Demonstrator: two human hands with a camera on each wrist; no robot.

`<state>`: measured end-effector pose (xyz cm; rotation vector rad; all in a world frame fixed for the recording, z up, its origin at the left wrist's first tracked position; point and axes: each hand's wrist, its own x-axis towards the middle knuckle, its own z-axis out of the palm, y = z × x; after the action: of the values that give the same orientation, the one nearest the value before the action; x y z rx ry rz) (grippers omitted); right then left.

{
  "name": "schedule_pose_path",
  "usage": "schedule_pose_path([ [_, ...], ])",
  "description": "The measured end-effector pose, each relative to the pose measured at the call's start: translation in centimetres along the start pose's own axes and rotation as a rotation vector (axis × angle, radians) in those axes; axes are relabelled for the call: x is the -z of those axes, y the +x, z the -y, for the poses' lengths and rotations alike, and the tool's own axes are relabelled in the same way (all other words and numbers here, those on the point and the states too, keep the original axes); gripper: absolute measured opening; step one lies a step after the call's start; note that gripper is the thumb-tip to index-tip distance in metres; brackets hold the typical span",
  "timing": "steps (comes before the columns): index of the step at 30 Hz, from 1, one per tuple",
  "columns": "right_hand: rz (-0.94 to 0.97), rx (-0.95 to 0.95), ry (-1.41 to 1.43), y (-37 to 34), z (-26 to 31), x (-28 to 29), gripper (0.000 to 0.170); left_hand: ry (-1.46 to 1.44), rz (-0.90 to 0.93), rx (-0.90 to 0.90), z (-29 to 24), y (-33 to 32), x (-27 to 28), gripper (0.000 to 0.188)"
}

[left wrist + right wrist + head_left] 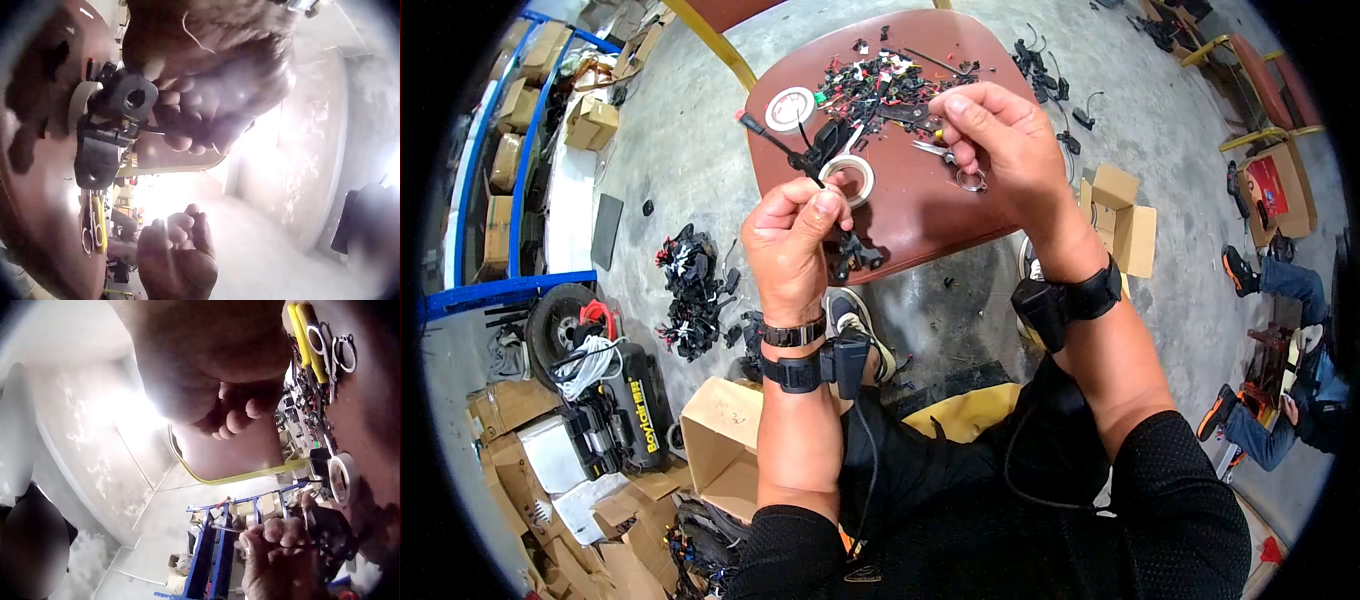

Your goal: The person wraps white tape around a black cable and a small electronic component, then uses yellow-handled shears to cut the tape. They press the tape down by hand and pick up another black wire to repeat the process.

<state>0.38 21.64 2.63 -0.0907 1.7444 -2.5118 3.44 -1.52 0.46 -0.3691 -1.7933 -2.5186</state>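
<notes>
My left hand (793, 228) pinches a black plastic part with a cable (828, 143) between thumb and fingertips, above the near left of a maroon seat (910, 225). A flat lug with a round hole shows on that black part (139, 100) in the left wrist view. My right hand (1012, 128) is raised over the seat's right side, fingers loosely bent, with nothing visible in it. Below it lie scissors (972, 181), beside a yellow-handled tool (301, 339) in the right wrist view. A white tape roll (863, 190) sits just beyond my left fingers.
Small black, red and white connectors (880, 85) are heaped at the seat's far side, near another tape roll (772, 112). More black parts (690, 285) lie on the floor. An open carton (1140, 240) stands at right, a compressor tank (640, 405) at left. Another person's legs (1265, 440) show at right.
</notes>
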Motion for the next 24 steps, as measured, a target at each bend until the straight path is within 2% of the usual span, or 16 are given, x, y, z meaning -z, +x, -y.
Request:
schedule_pose_path([
  [5,-0.022,0.111,-0.007,0.6,-0.3,0.9,0.018,0.120,-0.117,-0.026,-0.4,0.0,-0.4,0.010],
  [8,-0.023,0.029,-0.010,0.2,0.1,0.4,0.018,0.202,-0.135,0.000,-0.5,-0.2,-0.6,0.012],
  [11,0.125,-0.042,-0.143,0.3,-0.6,0.3,0.018,0.235,-0.127,-0.001,-0.6,-0.2,-0.9,0.013],
  [15,0.381,0.263,-0.451,-0.9,-2.8,-2.3,0.032,0.188,-0.118,-0.004,-0.4,-0.2,-1.3,0.013],
  [16,0.410,0.336,-0.635,-1.5,-2.3,-2.6,0.045,0.155,-0.133,0.006,-0.3,-0.3,-1.5,0.012],
  [20,0.349,0.414,-0.755,-2.3,-3.4,-3.9,0.036,0.085,-0.171,0.032,-0.2,-0.3,-1.8,0.009],
  [24,0.354,0.330,-0.692,-2.2,-4.0,-3.3,0.030,-0.050,-0.229,0.076,-0.1,-0.2,-0.9,0.012],
])
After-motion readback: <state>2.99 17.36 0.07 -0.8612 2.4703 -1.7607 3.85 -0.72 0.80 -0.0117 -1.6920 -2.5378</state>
